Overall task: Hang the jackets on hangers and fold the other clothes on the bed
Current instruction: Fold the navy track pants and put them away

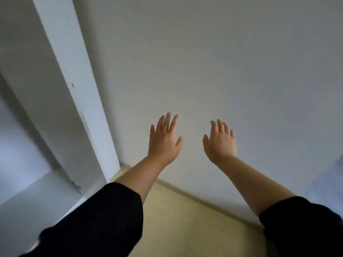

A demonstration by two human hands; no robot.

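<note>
L hand: fingers spread, holds nothing | R hand: spread, empty | smooth white wall | black sleeves

Black sleeves, a plain white wall, a white cabinet door, pale yellow floor.

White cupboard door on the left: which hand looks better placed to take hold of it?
Probably the left. Both the left hand and the right hand are open and empty before the wall, but the left is nearer the white cupboard door; the right would have to cross over.
</note>
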